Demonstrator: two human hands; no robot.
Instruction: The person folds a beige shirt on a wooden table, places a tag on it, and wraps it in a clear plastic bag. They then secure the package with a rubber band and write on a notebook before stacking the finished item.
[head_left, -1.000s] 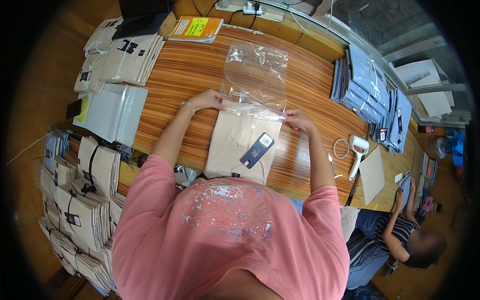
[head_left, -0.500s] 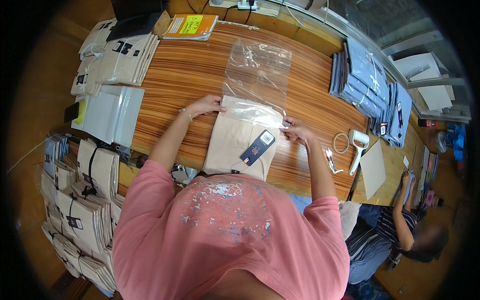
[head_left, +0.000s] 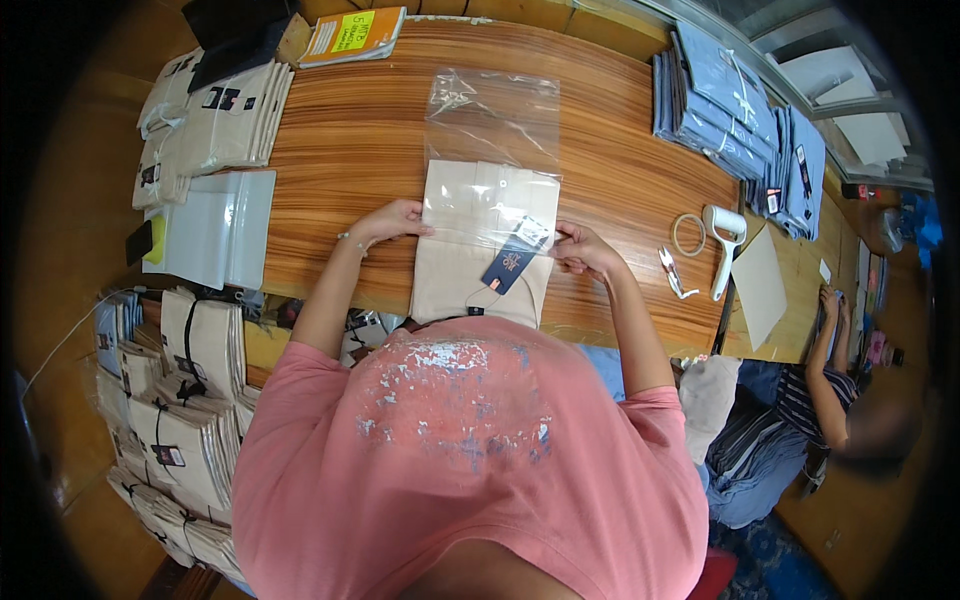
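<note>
A folded beige garment lies in front of me on the wood-grain table, its far part inside a clear plastic bag. The bag's mouth crosses the garment around the upper part of a dark blue hang tag. My left hand pinches the bag's left edge beside the garment. On the other side, my right hand grips the bag's right edge with thumb and fingers. The flat far end of the bag stretches beyond the garment.
Beige folded garments and clear bags lie at left; more stacks stand below. Blue garments are piled at far right. A lint roller, tape ring and thread snips lie right. A co-worker sits at right.
The bag's mouth has come nearer to me along the garment, so more of it is inside, including part of the tag. Both hands have moved with the bag's edges.
</note>
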